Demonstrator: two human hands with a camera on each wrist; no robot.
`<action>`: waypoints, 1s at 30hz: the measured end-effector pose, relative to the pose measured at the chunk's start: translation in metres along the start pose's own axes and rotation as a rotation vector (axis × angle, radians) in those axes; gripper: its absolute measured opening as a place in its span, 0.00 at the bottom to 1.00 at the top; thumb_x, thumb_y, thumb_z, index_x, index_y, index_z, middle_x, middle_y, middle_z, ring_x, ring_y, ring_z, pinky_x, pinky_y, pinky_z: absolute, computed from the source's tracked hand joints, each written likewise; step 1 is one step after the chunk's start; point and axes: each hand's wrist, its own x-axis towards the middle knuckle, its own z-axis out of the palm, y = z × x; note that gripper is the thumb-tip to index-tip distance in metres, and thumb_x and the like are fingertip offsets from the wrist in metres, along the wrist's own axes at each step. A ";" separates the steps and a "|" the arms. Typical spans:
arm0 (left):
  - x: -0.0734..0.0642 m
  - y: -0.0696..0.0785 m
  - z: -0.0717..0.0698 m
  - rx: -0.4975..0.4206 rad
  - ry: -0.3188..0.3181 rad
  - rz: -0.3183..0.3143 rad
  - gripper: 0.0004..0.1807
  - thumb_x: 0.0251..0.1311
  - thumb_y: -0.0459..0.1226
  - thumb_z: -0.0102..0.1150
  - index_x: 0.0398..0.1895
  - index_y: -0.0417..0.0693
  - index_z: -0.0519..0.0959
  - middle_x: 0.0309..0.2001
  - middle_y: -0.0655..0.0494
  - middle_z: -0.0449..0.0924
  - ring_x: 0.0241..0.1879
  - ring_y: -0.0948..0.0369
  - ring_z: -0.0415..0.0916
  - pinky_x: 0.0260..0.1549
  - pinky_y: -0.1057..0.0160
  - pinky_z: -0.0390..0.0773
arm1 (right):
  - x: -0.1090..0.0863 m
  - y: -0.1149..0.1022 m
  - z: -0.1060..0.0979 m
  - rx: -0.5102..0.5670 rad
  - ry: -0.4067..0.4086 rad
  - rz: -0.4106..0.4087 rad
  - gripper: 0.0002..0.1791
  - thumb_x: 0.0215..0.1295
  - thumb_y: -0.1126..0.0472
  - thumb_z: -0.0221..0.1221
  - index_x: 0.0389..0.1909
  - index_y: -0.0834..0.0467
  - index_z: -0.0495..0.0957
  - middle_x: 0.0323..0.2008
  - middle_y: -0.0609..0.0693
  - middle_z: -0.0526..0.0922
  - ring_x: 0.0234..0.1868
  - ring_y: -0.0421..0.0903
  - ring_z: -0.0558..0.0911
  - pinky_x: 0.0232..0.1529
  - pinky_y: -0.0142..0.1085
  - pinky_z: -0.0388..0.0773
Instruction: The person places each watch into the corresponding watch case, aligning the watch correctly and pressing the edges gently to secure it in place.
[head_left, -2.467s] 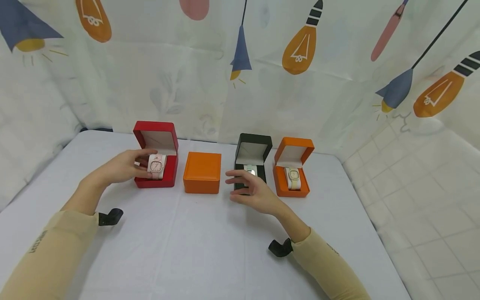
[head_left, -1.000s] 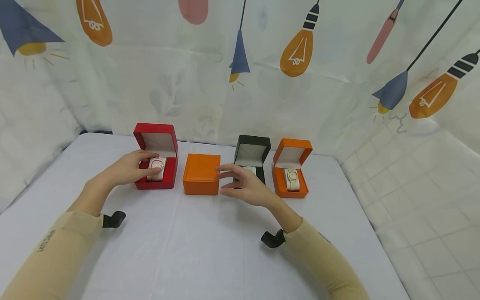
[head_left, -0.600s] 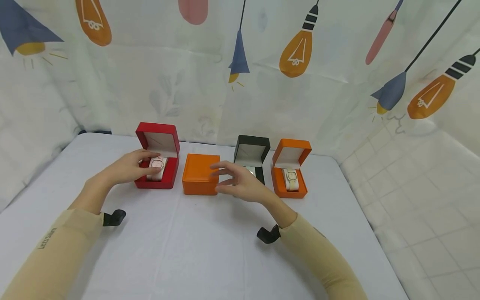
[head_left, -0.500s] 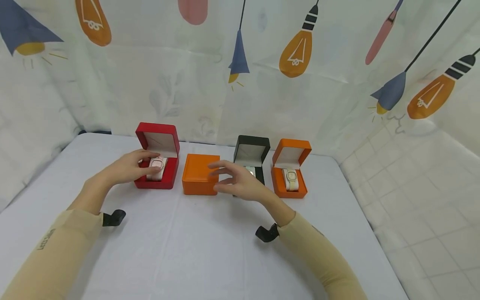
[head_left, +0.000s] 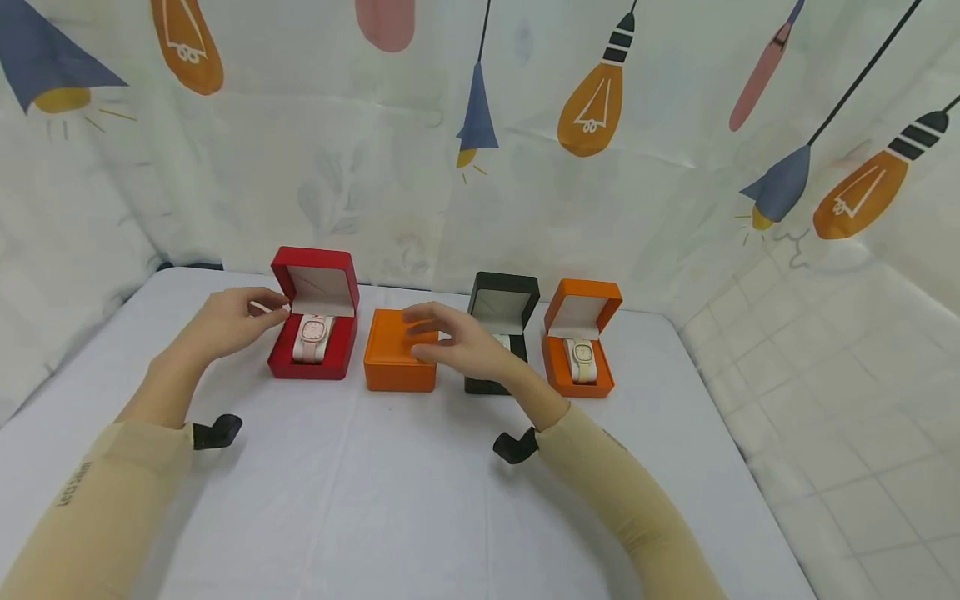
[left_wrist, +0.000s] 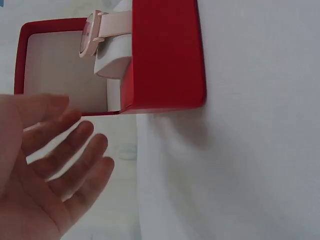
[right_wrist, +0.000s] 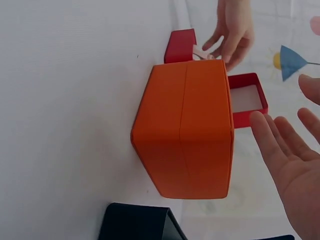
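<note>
At the left, a red watch box (head_left: 342, 354) stands with its lid raised. Inside it, a wristwatch with a pale pink strap (head_left: 312, 332) is wrapped round a white cushion. My left hand (head_left: 228, 323) hovers at the box's left side, its fingers loosely bent with nothing between them; the left wrist view shows the palm beside the red box. A closed orange watch box (head_left: 399, 377) sits to the right of the red one. Over its top right reaches my right hand (head_left: 467, 343), fingers apart and holding nothing; in the right wrist view the fingertips show beyond its lid.
To the right, a dark green watch box (head_left: 507, 283) stands with its lid up, partly hidden behind my right hand. Farther right is an open orange box (head_left: 604, 385) with a cream wristwatch (head_left: 583, 358). A white cloth covers the table (head_left: 405, 500); a patterned curtain (head_left: 405, 192) hangs behind.
My left hand has let go of the pink wristwatch in the red box and drawn back up and left. My right hand has moved left from the dark green box to over the closed orange box.
</note>
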 end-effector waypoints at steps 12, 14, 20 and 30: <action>0.005 0.005 -0.009 -0.198 0.237 -0.184 0.41 0.77 0.61 0.35 0.75 0.36 0.61 0.64 0.27 0.67 0.55 0.34 0.74 0.53 0.32 0.75 | 0.028 -0.003 0.001 -0.061 0.072 0.021 0.25 0.74 0.60 0.61 0.68 0.60 0.72 0.63 0.53 0.78 0.60 0.40 0.79 0.58 0.35 0.78; 0.008 0.009 -0.010 -0.256 0.235 -0.192 0.44 0.76 0.63 0.35 0.78 0.38 0.56 0.68 0.26 0.62 0.59 0.33 0.72 0.57 0.31 0.72 | 0.033 -0.003 0.002 -0.056 0.084 0.025 0.24 0.74 0.60 0.61 0.68 0.59 0.72 0.63 0.54 0.79 0.60 0.40 0.79 0.57 0.34 0.78; 0.019 0.020 -0.011 -0.382 0.220 -0.175 0.47 0.74 0.65 0.35 0.82 0.42 0.49 0.74 0.27 0.54 0.65 0.33 0.66 0.62 0.32 0.67 | 0.050 -0.003 0.005 -0.064 0.104 0.042 0.22 0.75 0.60 0.61 0.67 0.58 0.73 0.60 0.51 0.81 0.58 0.39 0.80 0.56 0.33 0.79; 0.035 0.031 -0.014 -0.432 0.198 -0.133 0.44 0.75 0.64 0.35 0.83 0.48 0.48 0.76 0.31 0.54 0.70 0.34 0.60 0.63 0.35 0.67 | 0.083 -0.012 0.013 -0.192 0.101 0.084 0.25 0.76 0.57 0.59 0.71 0.56 0.71 0.64 0.50 0.78 0.59 0.36 0.78 0.55 0.27 0.77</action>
